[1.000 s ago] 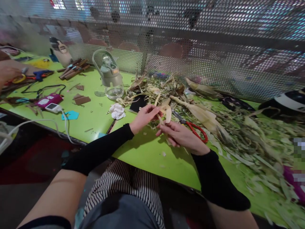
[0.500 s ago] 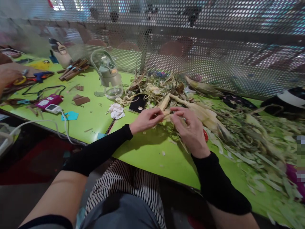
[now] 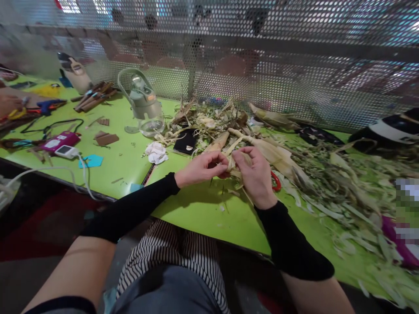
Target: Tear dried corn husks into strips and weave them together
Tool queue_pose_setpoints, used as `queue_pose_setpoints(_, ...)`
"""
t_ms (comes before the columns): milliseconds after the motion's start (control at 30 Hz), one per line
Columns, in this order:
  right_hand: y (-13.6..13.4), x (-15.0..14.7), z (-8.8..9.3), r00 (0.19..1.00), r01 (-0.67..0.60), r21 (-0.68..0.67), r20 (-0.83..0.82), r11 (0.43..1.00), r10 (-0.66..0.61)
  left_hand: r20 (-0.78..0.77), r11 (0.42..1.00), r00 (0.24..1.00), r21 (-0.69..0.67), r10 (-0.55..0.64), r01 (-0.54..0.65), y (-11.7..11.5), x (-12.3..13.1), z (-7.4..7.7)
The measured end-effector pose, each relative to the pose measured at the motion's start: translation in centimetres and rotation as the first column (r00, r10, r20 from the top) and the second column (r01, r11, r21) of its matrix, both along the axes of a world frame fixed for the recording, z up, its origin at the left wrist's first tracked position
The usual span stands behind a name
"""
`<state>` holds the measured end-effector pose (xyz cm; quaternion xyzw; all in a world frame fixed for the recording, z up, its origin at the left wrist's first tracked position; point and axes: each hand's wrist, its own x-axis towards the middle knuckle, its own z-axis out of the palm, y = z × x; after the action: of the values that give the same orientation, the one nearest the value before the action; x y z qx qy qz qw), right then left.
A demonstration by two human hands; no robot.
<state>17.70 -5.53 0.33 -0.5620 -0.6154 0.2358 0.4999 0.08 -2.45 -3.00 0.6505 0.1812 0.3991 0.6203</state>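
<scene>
My left hand (image 3: 201, 168) pinches a pale piece of corn husk (image 3: 231, 164) with thumb and forefinger. From the other side my right hand (image 3: 256, 176) grips the same piece, its fingertips close to those of the left. Part of the husk is hidden by the fingers. Just behind lies a larger dried husk (image 3: 271, 152) on a heap of husk scraps (image 3: 209, 120). A red loop-shaped handle (image 3: 276, 181) shows beside my right hand; what it belongs to is hidden. A black phone (image 3: 185, 140) lies behind my left hand, partly among the scraps.
Left of the heap stand a clear bottle with a green lid (image 3: 144, 104) and a crumpled tissue (image 3: 156, 152). Farther left are a purple device with a white cable (image 3: 61, 141), brown rolls (image 3: 94, 96) and another person's hand (image 3: 9, 104). Shredded husk (image 3: 353, 209) covers the right side.
The view has shifted slightly. My right-hand fingers have closed in more on the husk, and more of the red handle shows. My left hand keeps its pinch.
</scene>
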Motion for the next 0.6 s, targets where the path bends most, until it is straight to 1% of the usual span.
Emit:
queue_pose_setpoints(100,0.1,0.1,-0.1,0.998,0.002,-0.010,0.056,1.000,-0.001,0.006,1.000,1.000,0.008,-0.007,0.007,-0.6,0.0,0.4)
queue_pose_setpoints(300,0.3,0.0,-0.5,0.992,0.002,-0.064,0.122,0.998,0.006,-0.143,0.994,0.983,0.021,0.112,-0.110,-1.2,-0.1,1.0)
queue_pose_setpoints(367,0.3,0.0,-0.7,0.992,-0.021,-0.070,0.126,0.997,0.030,-0.159,0.992,0.979,0.019,0.127,-0.126,-1.3,0.0,1.1)
queue_pose_setpoints(433,0.3,0.1,-0.6,0.990,-0.073,-0.083,0.118,0.994,0.082,-0.137,0.992,0.983,0.003,0.123,-0.124,-1.4,0.1,1.2)
queue_pose_setpoints(533,0.1,0.3,-0.2,0.980,-0.149,-0.141,0.108,0.979,0.165,-0.068,0.993,0.991,-0.028,0.113,-0.115,-1.4,0.1,1.3)
queue_pose_setpoints(600,-0.1,0.4,0.2,0.980,-0.128,-0.152,0.133,0.980,0.148,-0.014,0.989,0.992,-0.065,0.129,-0.130,-1.2,0.1,1.3)
